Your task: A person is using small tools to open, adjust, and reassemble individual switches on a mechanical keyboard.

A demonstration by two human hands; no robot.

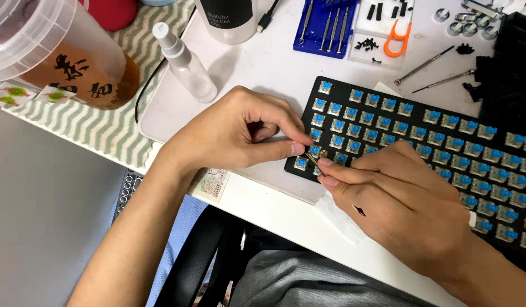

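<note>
A black keyboard [410, 122] with its keycaps off shows rows of blue switches, lying at an angle on a white mat. My right hand [399, 199] grips a thin metal tool [312, 161] whose tip sits at the keyboard's near left corner. My left hand [240, 133] pinches thumb and forefinger together at the same corner, touching the tool's tip or a switch there; which one I cannot tell.
A clear spray bottle [183, 62] stands left of the keyboard. A plastic cup of amber drink [75, 62] sits on a striped cloth. Behind are a blue tool case [325, 25], an orange puller [397, 40], two loose metal tools [439, 71] and black keycaps [510, 57].
</note>
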